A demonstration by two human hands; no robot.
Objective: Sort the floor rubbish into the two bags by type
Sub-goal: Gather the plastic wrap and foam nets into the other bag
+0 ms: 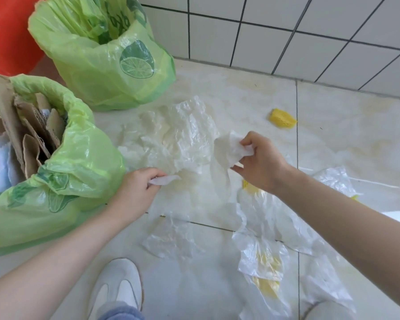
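Note:
A large crumpled clear plastic sheet [183,137] lies on the floor in the middle. My left hand [135,192] pinches its near edge, and my right hand [261,162] grips a bunched-up part of it, lifted a little. To the left stands a green bag [79,172] holding cardboard pieces [30,135] and white paper. A second green bag [106,65] with plastic inside stands behind it. More clear plastic bags [261,255] lie at the lower right, some over yellow pieces.
A yellow sponge-like piece [282,118] lies near the white tiled wall [286,31]. Something red [7,31] stands at the top left. My white shoe [118,287] is at the bottom centre. Thin plastic film [171,241] lies just ahead of it.

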